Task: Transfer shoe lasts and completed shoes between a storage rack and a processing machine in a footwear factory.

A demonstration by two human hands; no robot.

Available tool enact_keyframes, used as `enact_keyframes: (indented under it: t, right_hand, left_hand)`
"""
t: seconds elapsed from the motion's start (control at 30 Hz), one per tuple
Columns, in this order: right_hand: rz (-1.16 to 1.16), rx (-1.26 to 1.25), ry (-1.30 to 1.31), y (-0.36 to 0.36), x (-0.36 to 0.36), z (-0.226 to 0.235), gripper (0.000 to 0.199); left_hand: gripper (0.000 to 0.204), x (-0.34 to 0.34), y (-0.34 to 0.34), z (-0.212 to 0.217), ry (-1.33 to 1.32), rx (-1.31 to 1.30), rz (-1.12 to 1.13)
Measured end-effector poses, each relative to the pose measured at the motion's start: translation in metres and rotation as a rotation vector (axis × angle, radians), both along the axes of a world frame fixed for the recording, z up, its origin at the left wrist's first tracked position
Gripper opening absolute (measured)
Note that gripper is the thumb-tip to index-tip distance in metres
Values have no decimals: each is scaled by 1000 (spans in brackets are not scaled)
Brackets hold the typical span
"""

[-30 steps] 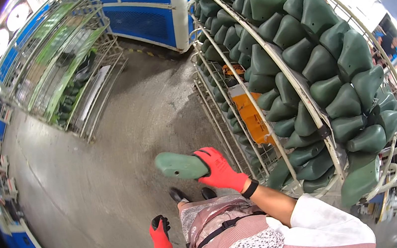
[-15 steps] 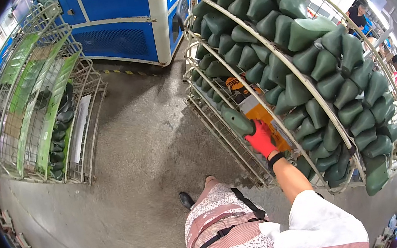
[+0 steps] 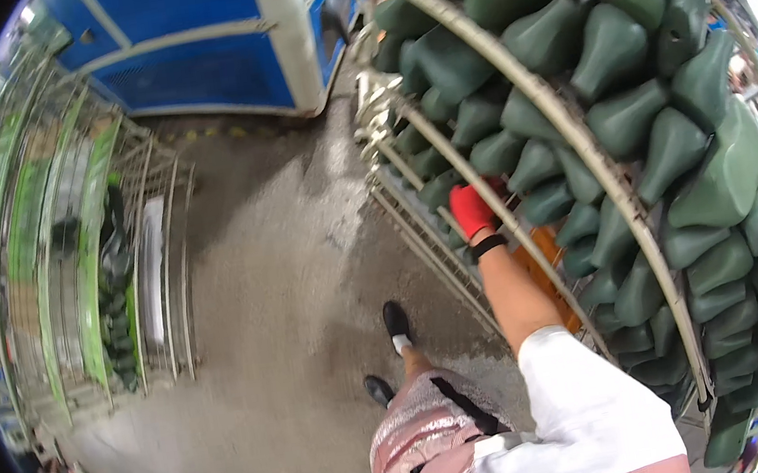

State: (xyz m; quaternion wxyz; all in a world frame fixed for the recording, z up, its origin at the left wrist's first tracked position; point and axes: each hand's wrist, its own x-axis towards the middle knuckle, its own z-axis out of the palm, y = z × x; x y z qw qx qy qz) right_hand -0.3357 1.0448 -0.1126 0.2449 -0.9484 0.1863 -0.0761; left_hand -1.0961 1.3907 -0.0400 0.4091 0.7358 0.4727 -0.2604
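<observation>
My right hand (image 3: 473,211), in a red glove with a black band at the wrist, reaches in between the rails of a cream metal rack (image 3: 486,179). Its fingers are hidden behind a rail and among the stock. Right beside the glove is a dark green shoe last (image 3: 439,190); whether the hand grips it cannot be seen. Many more green shoe lasts (image 3: 615,48) are piled on the rack's upper tiers, heels and toes jutting past the rails. A lighter green last (image 3: 725,172) lies among them. My left hand is out of view.
On the left stands another wire rack (image 3: 167,264) with light green strips (image 3: 93,303) and dark lasts. Ahead is a blue machine cabinet (image 3: 195,79) with a pale corner post. Grey concrete floor (image 3: 269,347) lies between. Something orange (image 3: 541,268) shows low inside the near rack.
My view has come closer to the right-hand rack. The right hand, earlier on a green shoe last on the low shelf, now reaches further in. My left hand has dropped out of view.
</observation>
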Motion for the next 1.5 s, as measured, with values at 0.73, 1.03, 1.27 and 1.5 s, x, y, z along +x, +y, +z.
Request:
enact_keyframes:
  t: [0.73, 1.03, 1.27, 1.5]
  right_hand:
    - [-441, 420, 413, -99, -642, -17, 76]
    - [-1186, 648, 581, -158, -951, -73, 49]
    - [-625, 318, 348, -243, -1092, -163, 25]
    - [-673, 181, 401, -490, -1123, -141, 27]
  left_hand:
    - [40, 325, 71, -132, -80, -344, -698]
    - [24, 308, -115, -171, -109, -420, -1103]
    - [45, 215, -365, -88, 10, -158, -1748]
    - [30, 147, -459, -156, -389, -166, -1658]
